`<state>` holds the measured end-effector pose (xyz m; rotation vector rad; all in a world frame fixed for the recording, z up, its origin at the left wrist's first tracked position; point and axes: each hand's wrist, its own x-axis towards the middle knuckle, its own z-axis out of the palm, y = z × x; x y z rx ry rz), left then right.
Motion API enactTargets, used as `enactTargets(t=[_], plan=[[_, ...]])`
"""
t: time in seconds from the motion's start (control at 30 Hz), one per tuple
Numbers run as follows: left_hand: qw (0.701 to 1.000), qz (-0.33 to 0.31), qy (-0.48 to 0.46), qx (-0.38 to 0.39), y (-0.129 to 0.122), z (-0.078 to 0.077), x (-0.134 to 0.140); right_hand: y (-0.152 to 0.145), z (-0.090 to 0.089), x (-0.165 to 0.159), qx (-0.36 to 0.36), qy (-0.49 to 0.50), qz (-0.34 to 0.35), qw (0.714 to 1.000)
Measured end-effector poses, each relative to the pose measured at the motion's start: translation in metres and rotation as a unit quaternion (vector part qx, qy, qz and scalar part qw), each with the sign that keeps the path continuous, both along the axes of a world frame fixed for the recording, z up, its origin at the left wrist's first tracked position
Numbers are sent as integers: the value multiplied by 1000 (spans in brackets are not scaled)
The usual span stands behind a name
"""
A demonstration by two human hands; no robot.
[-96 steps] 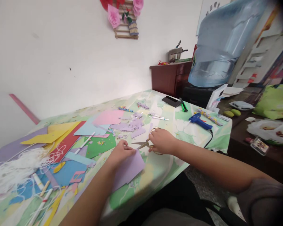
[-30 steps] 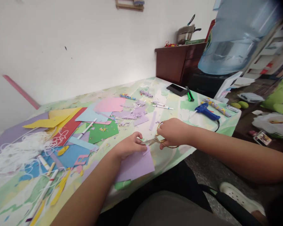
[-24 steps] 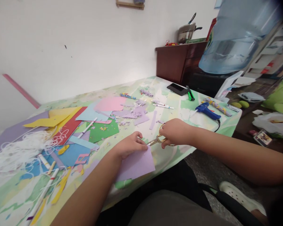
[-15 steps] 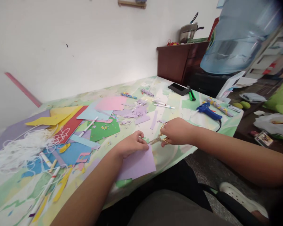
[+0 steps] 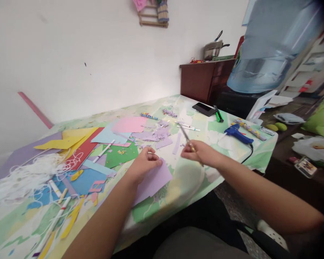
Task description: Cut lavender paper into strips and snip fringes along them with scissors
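My left hand (image 5: pixel 147 163) pinches the upper edge of a sheet of purple paper (image 5: pixel 155 181) near the table's front edge. Part of the sheet is hidden behind my left forearm. Over the table to the right, my right hand (image 5: pixel 198 153) is closed around a pair of scissors (image 5: pixel 186 133), whose blades point up and away, apart from the paper. Past my hands lie a narrow purple strip (image 5: pixel 176 144) and a heap of purple paper scraps (image 5: pixel 159 133).
Coloured sheets, a red one (image 5: pixel 83 153) among them, and tangled white string (image 5: pixel 29 172) cover the left side. White markers (image 5: pixel 189 126) lie at the back. A blue glue gun (image 5: pixel 239 133), a green cutter (image 5: pixel 219 116) and a black phone (image 5: pixel 204 109) are at the right.
My right hand has drawn the scissors away from the paper and turned the blades upward. My left hand has shifted slightly left with the purple sheet. The camera view has tilted up.
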<state>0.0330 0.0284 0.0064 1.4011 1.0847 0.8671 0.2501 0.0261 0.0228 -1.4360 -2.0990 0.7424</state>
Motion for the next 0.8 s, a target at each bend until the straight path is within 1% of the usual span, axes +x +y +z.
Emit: enactTargets(t=[0.03,0.07,0.13,0.2,0.3,0.4,0.5,0.57,0.7,0.8], plan=[[1000,9,2,9,-1,0,2,-2,-2,-12,-21,47,17,999],[1000,13,5,13,-2,0,3,-3,-4,-24,-28,79,18,996],[1000,14,6,12,-6,1,5,-3,-7,-44,-36,109,22,993],[1000,5,4,4,-8,1,5,-1,-11,-55,-36,134,8,990],[1000,-1,20,-2,-8,2,1,3,-18,-54,-41,160,-13,986],[998,-1,66,12,-5,1,-4,13,-26,-41,-33,173,-61,982],[991,1,128,34,-1,-2,-8,35,-31,-28,-24,174,-120,977],[987,9,155,42,2,-5,-10,56,-32,-23,-45,169,-137,975],[979,39,189,67,7,-11,-13,104,-29,-28,-121,146,-113,975],[973,64,204,89,10,-13,-15,133,-25,-36,-145,127,-108,975]])
